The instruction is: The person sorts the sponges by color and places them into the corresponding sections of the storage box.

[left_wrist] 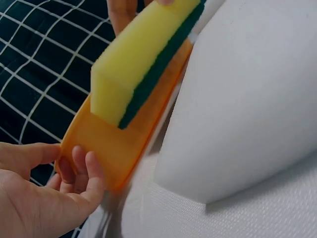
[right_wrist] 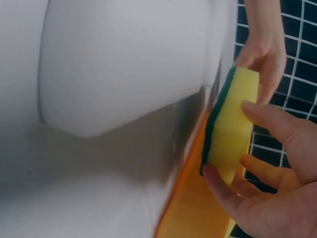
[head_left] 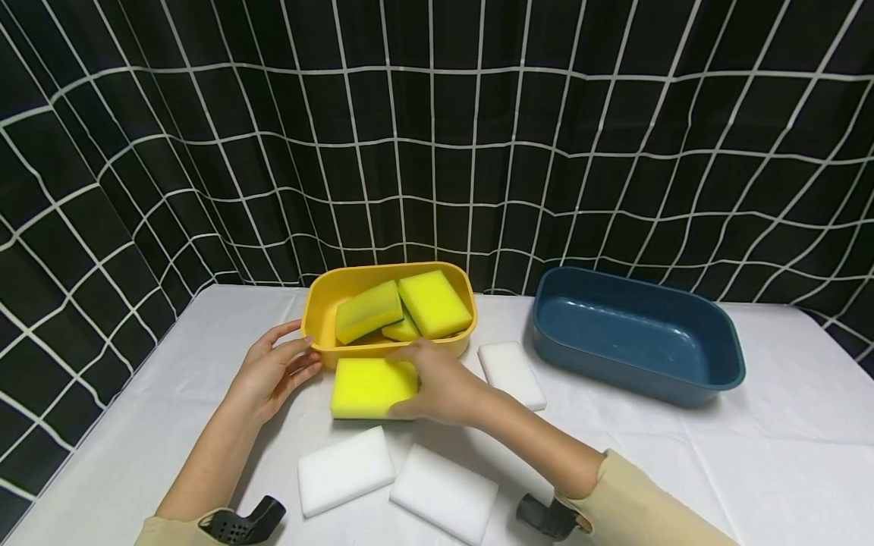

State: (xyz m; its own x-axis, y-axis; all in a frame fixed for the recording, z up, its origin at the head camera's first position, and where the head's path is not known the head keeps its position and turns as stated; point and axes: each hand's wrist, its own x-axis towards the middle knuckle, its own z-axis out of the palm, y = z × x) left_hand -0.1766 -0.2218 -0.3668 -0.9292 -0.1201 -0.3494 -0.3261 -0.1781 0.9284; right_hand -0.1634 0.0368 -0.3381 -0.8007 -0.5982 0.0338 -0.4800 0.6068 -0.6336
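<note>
A yellow sponge (head_left: 372, 388) with a green scouring layer (right_wrist: 218, 119) underneath is held above the white cloth, in front of a yellow tub (head_left: 389, 355). My right hand (head_left: 444, 385) grips its right end between thumb and fingers. At the tub's front left corner, my left hand (head_left: 269, 371) holds the rim and outer wall with thumb and bent fingers (left_wrist: 94, 173). Inside the tub lie three yellow sponges: one tilted on the left (head_left: 370, 311), one on the right (head_left: 435, 303) and one partly hidden between them (head_left: 403, 328).
Two white foam blocks, one on the left (head_left: 346, 470) and one on the right (head_left: 445, 493), lie nearest me on the cloth. A third white block (head_left: 512, 373) lies right of the yellow tub. Farther right stands a blue tub (head_left: 628, 368). Behind everything hangs a black grid-patterned curtain (head_left: 478, 174).
</note>
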